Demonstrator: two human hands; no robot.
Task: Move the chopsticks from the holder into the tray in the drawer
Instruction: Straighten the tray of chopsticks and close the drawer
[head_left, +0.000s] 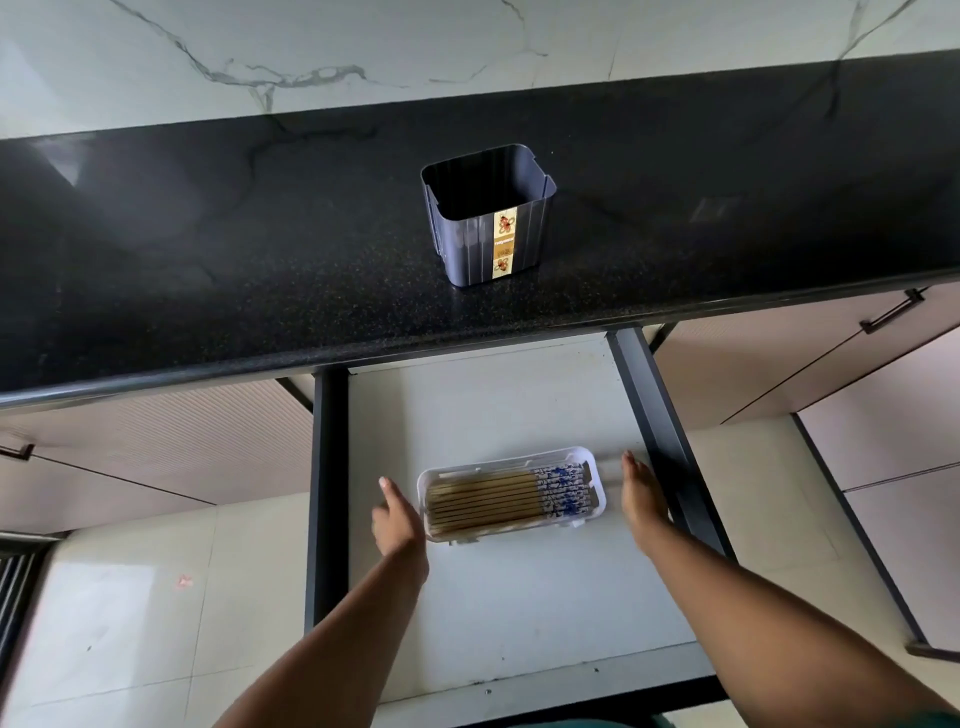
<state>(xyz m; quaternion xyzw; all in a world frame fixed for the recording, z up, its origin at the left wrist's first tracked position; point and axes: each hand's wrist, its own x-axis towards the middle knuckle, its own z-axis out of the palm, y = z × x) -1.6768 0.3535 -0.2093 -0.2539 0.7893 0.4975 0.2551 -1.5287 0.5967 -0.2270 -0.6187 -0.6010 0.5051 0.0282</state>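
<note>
**Chopsticks seated in tray, both hands open alongside**

Chopsticks (506, 500) lie flat in the white tray (598, 506), side by side, long axes running left to right. Blue-patterned ends point to the tray's right end; plain wooden tips point to its left end. The tray rests on the pale floor of the open drawer (519, 613), at about mid depth and nearer the right side wall than the left.

My left hand (397, 522) sits at the tray's left end, fingers extended and loosely spread, gripping nothing. Whether it touches the tray rim, I cannot tell.

My right hand (641, 501) sits just beside the tray's right end, between the tray and the drawer's dark right wall. Its fingers are straight and together, palm facing the tray, and it grips nothing. A narrow gap shows between it and the rim.

Holder (488, 218): a dark, ribbed, square-mouthed container with a gold label strip on its front face. It stands upright on the black countertop (208, 249), near the front edge, above the drawer. Its interior shows no contents.
</note>
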